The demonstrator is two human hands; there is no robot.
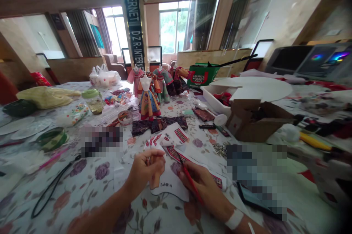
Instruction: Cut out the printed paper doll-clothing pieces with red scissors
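Note:
My left hand is over the near left part of a white printed piece, fabric or paper, with its fingers curled and fingertips together. What they pinch, if anything, is hidden. My right hand grips a slim red tool whose dark pointed tip reaches up-left over the white piece. The tool's exact kind is unclear. Red patterned bands run along the white pieces, and small printed characters show near the front edge. A dark patterned cloth lies just beyond.
Small dress forms in colourful outfits stand behind the cloth. To their left are a lidded jar and a tape roll. On the right are a cardboard box, a white tray, a green bag and a phone.

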